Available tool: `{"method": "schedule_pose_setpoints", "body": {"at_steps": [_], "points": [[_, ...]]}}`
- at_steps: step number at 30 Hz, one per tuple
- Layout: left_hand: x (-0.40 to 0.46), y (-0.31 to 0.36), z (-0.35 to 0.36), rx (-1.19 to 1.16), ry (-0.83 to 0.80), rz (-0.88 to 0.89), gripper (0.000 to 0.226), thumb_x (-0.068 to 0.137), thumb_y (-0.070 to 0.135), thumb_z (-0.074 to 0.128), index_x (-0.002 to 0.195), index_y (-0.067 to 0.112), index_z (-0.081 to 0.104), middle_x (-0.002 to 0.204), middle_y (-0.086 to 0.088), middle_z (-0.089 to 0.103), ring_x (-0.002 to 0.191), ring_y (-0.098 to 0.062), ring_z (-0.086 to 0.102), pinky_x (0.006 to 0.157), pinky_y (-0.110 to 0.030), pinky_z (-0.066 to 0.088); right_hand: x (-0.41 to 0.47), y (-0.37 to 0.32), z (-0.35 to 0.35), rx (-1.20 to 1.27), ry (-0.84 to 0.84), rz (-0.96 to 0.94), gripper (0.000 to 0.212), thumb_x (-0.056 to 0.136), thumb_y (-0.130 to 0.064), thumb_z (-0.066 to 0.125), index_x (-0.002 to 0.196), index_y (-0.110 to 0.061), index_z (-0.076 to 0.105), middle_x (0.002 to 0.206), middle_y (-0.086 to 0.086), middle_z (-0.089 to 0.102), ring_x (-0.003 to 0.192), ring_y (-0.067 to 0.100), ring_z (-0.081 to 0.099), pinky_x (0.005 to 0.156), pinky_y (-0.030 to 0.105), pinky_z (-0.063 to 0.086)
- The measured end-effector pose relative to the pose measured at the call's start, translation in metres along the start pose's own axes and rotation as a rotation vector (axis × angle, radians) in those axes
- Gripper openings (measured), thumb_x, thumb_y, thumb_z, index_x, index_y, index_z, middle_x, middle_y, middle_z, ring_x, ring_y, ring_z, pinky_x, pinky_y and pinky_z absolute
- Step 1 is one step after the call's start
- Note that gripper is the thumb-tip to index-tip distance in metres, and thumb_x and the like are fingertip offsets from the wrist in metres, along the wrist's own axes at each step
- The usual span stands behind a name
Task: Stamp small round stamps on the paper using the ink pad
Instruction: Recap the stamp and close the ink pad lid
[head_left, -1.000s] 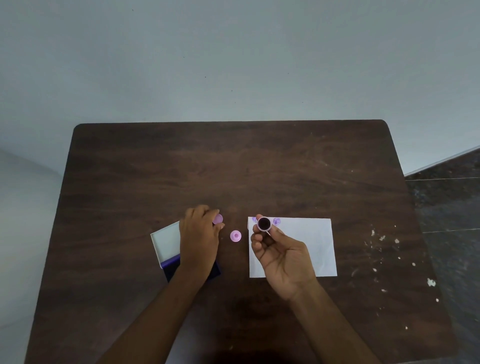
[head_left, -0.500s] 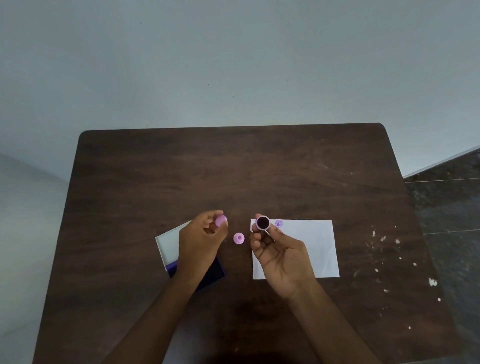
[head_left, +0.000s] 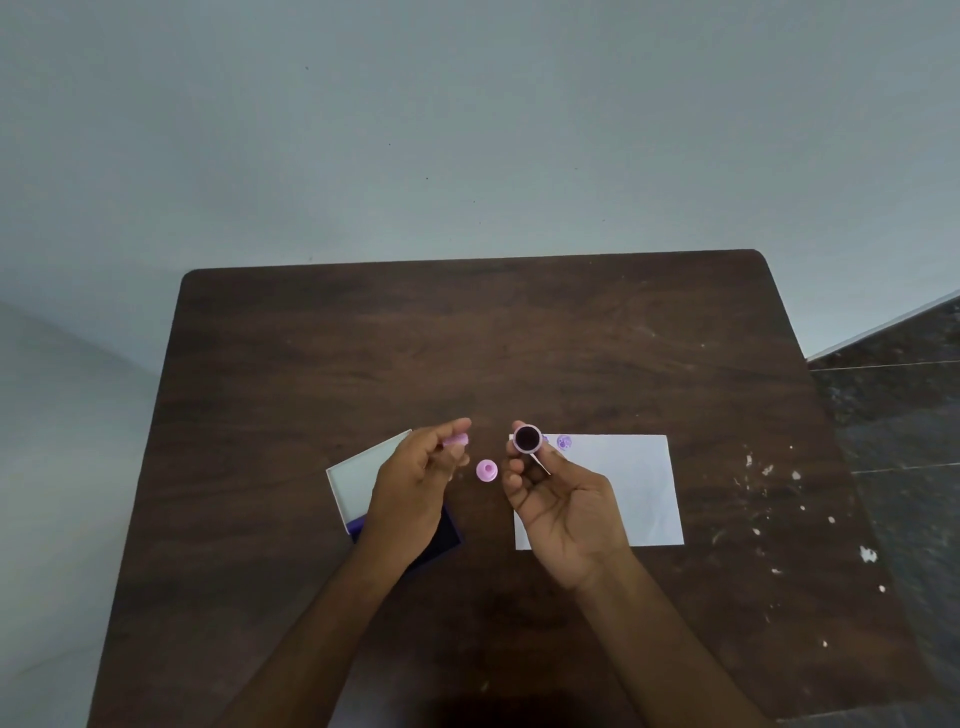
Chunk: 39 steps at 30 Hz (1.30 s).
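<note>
My right hand (head_left: 563, 499) holds a small round stamp (head_left: 528, 439) with its dark inked face turned up toward me, above the top left corner of the white paper (head_left: 628, 493). A purple stamped mark (head_left: 564, 442) shows on the paper beside it. My left hand (head_left: 415, 486) pinches a small pink stamp piece (head_left: 457, 441) over the open ink pad (head_left: 363, 480), whose dark blue pad is mostly hidden under that hand. Another pink round stamp (head_left: 487, 471) lies on the table between my hands.
The dark wooden table (head_left: 467, 338) stands against a pale wall. White specks (head_left: 769, 470) dot its right side. Dark tiled floor (head_left: 904, 405) shows at the right.
My left hand has lifted off the ink pad with the pink piece and moved right toward the right hand. The right hand has kept the stamp face up.
</note>
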<state>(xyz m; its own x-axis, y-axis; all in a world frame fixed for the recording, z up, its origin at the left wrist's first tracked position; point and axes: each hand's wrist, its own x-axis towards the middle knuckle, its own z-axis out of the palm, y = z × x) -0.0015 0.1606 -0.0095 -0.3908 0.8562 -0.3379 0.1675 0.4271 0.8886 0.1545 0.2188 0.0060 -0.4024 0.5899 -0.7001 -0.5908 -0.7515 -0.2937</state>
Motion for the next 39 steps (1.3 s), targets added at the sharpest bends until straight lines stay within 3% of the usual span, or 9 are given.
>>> {"method": "schedule_pose_setpoints", "body": {"at_steps": [2, 7, 13, 21, 25, 30, 33, 36, 39], "points": [[-0.003, 0.002, -0.001, -0.045, -0.010, -0.008, 0.033, 0.089, 0.037, 0.062, 0.121, 0.030, 0.064, 0.112, 0.014, 0.070, 0.100, -0.001, 0.066, 0.092, -0.031, 0.054, -0.004, 0.002, 0.000, -0.005, -0.015, -0.004, 0.030, 0.084, -0.007, 0.062, 0.109, 0.006, 0.069, 0.097, 0.023, 0.070, 0.074, 0.025, 0.068, 0.071, 0.033, 0.060], [-0.013, 0.008, -0.007, -0.086, -0.028, 0.001, 0.050, 0.071, 0.029, 0.081, 0.119, 0.024, 0.067, 0.105, 0.010, 0.074, 0.097, -0.006, 0.069, 0.090, -0.035, 0.055, -0.008, 0.008, -0.003, -0.016, -0.013, -0.013, 0.030, 0.082, -0.007, 0.064, 0.109, 0.006, 0.069, 0.098, 0.024, 0.070, 0.075, 0.026, 0.070, 0.068, 0.034, 0.060], [-0.027, 0.022, -0.014, 0.189, 0.007, 0.182, 0.045, 0.077, 0.032, 0.076, 0.121, 0.029, 0.067, 0.109, 0.015, 0.066, 0.101, 0.001, 0.058, 0.088, -0.009, 0.043, -0.011, 0.018, -0.003, -0.141, -0.022, -0.022, 0.032, 0.081, -0.014, 0.067, 0.110, -0.001, 0.071, 0.109, 0.021, 0.071, 0.086, 0.026, 0.069, 0.077, 0.034, 0.059], [-0.036, 0.030, -0.014, 0.332, 0.038, 0.244, 0.044, 0.089, 0.030, 0.064, 0.132, 0.026, 0.056, 0.110, 0.020, 0.049, 0.104, 0.017, 0.044, 0.084, 0.007, 0.028, -0.014, 0.024, 0.000, -0.235, -0.020, -0.081, 0.032, 0.080, -0.017, 0.068, 0.109, -0.005, 0.072, 0.113, 0.021, 0.071, 0.093, 0.030, 0.071, 0.075, 0.034, 0.058], [-0.036, 0.029, -0.014, 0.410, 0.005, 0.259, 0.046, 0.086, 0.031, 0.067, 0.130, 0.023, 0.058, 0.123, 0.012, 0.061, 0.110, 0.019, 0.042, 0.086, 0.011, 0.021, -0.015, 0.022, 0.000, -0.242, -0.042, -0.096, 0.031, 0.083, -0.015, 0.066, 0.111, -0.003, 0.071, 0.113, 0.022, 0.070, 0.089, 0.029, 0.071, 0.072, 0.033, 0.058], [-0.036, 0.029, -0.010, 0.433, -0.058, 0.246, 0.047, 0.090, 0.029, 0.062, 0.136, 0.025, 0.051, 0.134, 0.004, 0.059, 0.118, 0.002, 0.046, 0.091, 0.008, 0.020, -0.015, 0.026, -0.002, -0.281, -0.042, -0.107, 0.023, 0.092, -0.010, 0.058, 0.110, -0.003, 0.071, 0.113, 0.023, 0.070, 0.094, 0.033, 0.070, 0.076, 0.034, 0.059], [-0.033, 0.029, -0.007, 0.449, -0.077, 0.170, 0.058, 0.092, 0.026, 0.061, 0.144, 0.027, 0.037, 0.138, 0.002, 0.056, 0.124, -0.008, 0.050, 0.098, -0.005, 0.024, -0.014, 0.028, -0.002, -0.330, -0.049, -0.127, 0.022, 0.093, -0.011, 0.058, 0.109, -0.005, 0.072, 0.113, 0.021, 0.070, 0.098, 0.035, 0.069, 0.080, 0.036, 0.059], [-0.032, 0.033, -0.006, 0.428, -0.029, 0.048, 0.077, 0.086, 0.032, 0.068, 0.147, 0.039, 0.021, 0.134, 0.005, 0.059, 0.115, -0.004, 0.053, 0.093, -0.009, 0.029, -0.013, 0.030, -0.003, -0.367, -0.043, -0.144, 0.021, 0.094, -0.011, 0.057, 0.109, -0.007, 0.073, 0.112, 0.019, 0.071, 0.102, 0.036, 0.068, 0.082, 0.038, 0.058], [-0.034, 0.035, -0.005, 0.372, 0.019, 0.028, 0.078, 0.081, 0.036, 0.072, 0.146, 0.040, 0.027, 0.131, 0.008, 0.061, 0.109, -0.001, 0.053, 0.092, -0.012, 0.032, -0.010, 0.032, -0.003, -0.382, -0.044, -0.151, 0.021, 0.093, -0.011, 0.059, 0.109, -0.007, 0.072, 0.113, 0.018, 0.071, 0.103, 0.036, 0.068, 0.081, 0.037, 0.059]]}}
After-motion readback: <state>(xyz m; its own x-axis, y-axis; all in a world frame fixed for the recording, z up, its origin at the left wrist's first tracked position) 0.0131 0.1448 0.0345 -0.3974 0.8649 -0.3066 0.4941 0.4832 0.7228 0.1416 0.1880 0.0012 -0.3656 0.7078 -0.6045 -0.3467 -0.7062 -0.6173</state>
